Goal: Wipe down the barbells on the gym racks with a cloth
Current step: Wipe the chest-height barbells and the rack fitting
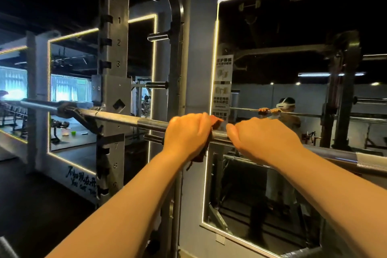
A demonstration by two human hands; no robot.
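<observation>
Gripping the bar (117, 116) from above, both hands sit close together near its middle, knuckles up and almost touching. The left hand (188, 134) is curled round the cloth (216, 121), a reddish-brown rag wrapped over the bar. One corner shows between the hands and a loose tail hangs below the left wrist. Wrapping it this way puts fabric on the steel all the way round, so I judge that one slide would clean the whole circumference, not just the top.

The right hand (263, 140) clamps on bare bar just right of the cloth. It probably steadies the bar so that it does not roll or shift in its hooks while the left hand rubs.

Left of the hands, the bar runs through the rack (113, 58) upright and out to the sleeve. To the right it passes under the right forearm and out of view. Beyond the hands, a mirror (293, 58) reflects the same two-handed hold.

Wiping looks to be under way at the centre section. The knurled stretch left of the left hand and the length to the right look like the next places to cover, though the steel gives no clear sign of what is already clean.
</observation>
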